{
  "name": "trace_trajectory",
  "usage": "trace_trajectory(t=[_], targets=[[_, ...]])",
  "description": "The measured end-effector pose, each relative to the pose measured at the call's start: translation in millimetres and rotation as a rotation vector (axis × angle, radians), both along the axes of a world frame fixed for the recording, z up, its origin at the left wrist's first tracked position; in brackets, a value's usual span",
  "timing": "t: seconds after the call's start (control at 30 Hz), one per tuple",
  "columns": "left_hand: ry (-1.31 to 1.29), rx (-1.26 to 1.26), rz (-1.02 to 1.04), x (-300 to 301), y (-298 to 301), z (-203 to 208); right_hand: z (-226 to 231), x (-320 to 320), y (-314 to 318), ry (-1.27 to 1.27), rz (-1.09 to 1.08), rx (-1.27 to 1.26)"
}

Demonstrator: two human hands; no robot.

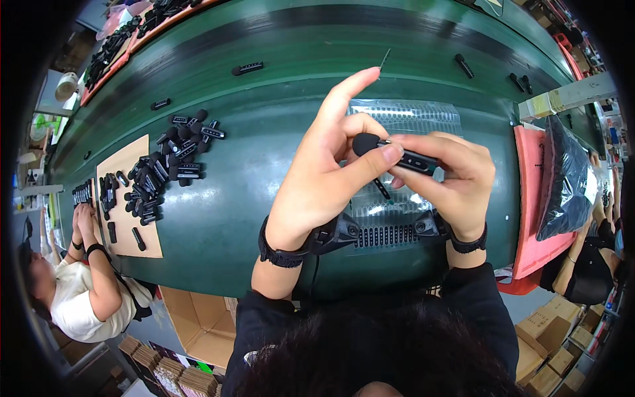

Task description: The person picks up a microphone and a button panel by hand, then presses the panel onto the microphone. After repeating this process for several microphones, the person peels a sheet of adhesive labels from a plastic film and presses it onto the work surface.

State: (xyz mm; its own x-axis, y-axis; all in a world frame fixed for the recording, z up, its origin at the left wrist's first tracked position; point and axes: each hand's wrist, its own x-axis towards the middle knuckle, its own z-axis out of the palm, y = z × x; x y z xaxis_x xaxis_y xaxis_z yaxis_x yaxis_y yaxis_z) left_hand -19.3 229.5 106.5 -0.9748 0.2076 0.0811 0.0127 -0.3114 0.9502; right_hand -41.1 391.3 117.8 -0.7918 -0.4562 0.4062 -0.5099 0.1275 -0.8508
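Both hands hold a small black clip-on microphone (pixel 411 159) with a round foam head, above the bench. My left hand (pixel 311 172) pinches it near the foam end with thumb and bent fingers, while its index finger stretches upward. At that fingertip stands a thin narrow strip (pixel 385 61), perhaps a sticker. My right hand (pixel 460 175) closes thumb and fingers around the other end. Below the hands lies a clear sheet (pixel 403 212) with rows of small dark oblong stickers. A narrow black piece (pixel 383 189) shows just under the microphone; whether it belongs to it I cannot tell.
Left of me several black microphones (pixel 175 159) lie heaped, partly on cardboard (pixel 149 231). More lie along the green belt (pixel 291 46) at the back. At right a black plastic bag (pixel 565 182) rests on pink foam (pixel 526 245). People work on both sides.
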Motion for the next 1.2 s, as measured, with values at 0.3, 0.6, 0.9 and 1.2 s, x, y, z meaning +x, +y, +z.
trace_trajectory(t=[0.3,0.6,0.9,1.2], targets=[[0.201,-0.268,0.332,4.5,12.8,1.5,-14.1,-6.7,-2.7,-0.136,0.002,-0.060],[0.162,-0.399,0.437,-6.7,5.8,-11.5,-17.1,-20.2,-6.3,-0.020,0.006,0.075],[0.224,-0.515,0.668,-10.0,-25.8,-5.3,-91.5,-192.3,-1.5,-0.310,-0.113,0.520],[0.266,-0.313,0.704,-2.4,-32.5,4.0,-109.8,-260.4,54.7,-0.029,-0.695,1.008]])
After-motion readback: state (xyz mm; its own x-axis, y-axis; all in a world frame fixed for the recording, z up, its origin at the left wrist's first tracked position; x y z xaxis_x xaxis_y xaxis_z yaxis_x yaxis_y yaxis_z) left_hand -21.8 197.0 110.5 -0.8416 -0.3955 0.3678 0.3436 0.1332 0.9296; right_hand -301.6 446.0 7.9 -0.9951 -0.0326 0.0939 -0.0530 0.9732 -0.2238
